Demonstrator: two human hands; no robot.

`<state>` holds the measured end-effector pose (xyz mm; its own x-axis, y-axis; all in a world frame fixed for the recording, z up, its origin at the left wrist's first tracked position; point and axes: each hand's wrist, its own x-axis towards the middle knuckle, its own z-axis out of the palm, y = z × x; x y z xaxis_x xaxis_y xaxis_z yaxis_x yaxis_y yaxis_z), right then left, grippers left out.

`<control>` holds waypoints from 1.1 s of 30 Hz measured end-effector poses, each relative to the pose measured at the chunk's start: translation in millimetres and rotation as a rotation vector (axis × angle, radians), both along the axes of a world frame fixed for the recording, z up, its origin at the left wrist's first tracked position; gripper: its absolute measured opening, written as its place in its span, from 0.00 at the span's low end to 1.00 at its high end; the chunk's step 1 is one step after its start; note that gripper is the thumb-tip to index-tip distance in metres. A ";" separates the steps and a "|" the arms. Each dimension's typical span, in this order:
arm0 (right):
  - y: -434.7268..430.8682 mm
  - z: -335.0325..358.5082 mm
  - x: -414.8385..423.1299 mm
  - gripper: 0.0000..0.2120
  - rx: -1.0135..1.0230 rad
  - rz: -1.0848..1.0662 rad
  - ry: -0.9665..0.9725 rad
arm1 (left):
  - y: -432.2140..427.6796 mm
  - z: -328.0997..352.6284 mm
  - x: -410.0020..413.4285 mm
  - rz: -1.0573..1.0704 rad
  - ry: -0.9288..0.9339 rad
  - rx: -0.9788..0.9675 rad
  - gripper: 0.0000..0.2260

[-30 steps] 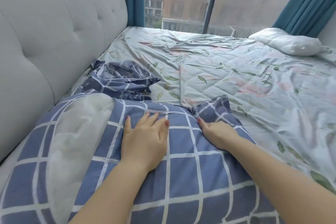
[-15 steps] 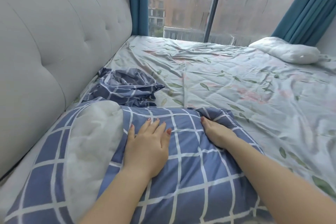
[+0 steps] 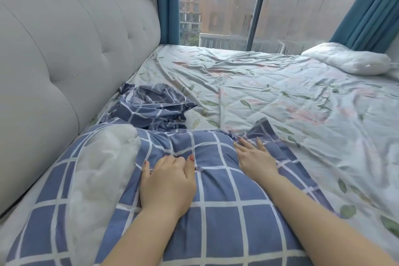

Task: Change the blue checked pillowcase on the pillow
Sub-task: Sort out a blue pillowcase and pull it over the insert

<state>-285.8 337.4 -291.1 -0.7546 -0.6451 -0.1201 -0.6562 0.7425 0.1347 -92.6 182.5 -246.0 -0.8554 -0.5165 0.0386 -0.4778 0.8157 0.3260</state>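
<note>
The blue checked pillowcase (image 3: 226,211) covers most of the pillow (image 3: 103,168) (white still bare on the left) at the near end of the bed (image 3: 291,103), against the headboard (image 3: 64,49). The left hand (image 3: 168,183) bunches the cloth in curled fingers. The right hand (image 3: 254,157) presses flat, fingers straight, at the far corner. A crumpled checked cover (image 3: 151,108) lies just beyond.

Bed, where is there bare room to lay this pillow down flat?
The wide middle of the sheet is free, between the crumpled pillowcase by the headboard, the white pillow at the far right and the window. Crowded near you: your left hand and right hand are on the checked pillow.
</note>
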 end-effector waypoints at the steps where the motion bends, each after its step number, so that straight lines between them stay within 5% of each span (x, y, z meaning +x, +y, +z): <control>1: -1.3 -4.6 6.3 0.28 -0.060 0.029 0.023 | 0.1 -0.2 -1.5 0.017 0.023 -0.030 0.26; 4: 2.1 7.3 18.5 0.39 -0.343 -0.012 -0.100 | -3.2 -3.8 -3.8 0.061 0.140 -0.066 0.28; 7: 7.1 21.9 34.6 0.25 -0.676 -0.085 -0.272 | -4.6 -6.9 -2.7 0.063 0.221 -0.046 0.29; 9: 13.5 25.7 31.3 0.26 -0.587 -0.134 -0.345 | -3.8 -5.6 0.1 0.056 0.254 -0.027 0.31; 14: 18.9 22.7 10.3 0.26 -0.498 -0.337 -0.237 | -2.0 3.1 28.9 0.005 0.242 -0.020 0.35; 18: 7.9 28.6 31.1 0.33 -0.716 -0.295 -0.123 | -13.4 13.5 54.1 0.004 0.226 -0.026 0.25; 23: -6.8 73.8 94.6 0.17 -1.170 -0.214 -0.144 | -63.0 9.7 74.6 0.229 0.534 -0.082 0.19; 27: -46.1 86.1 150.5 0.15 -1.130 0.024 -0.320 | -108.7 5.3 84.7 0.448 0.502 0.053 0.12; 30: -81.4 82.9 169.3 0.17 -0.964 0.237 -0.348 | -140.0 -0.6 79.5 0.444 0.470 0.269 0.21; 33: -115.9 85.7 174.8 0.20 -0.880 0.328 -0.375 | -148.8 0.5 72.8 0.403 0.458 0.219 0.29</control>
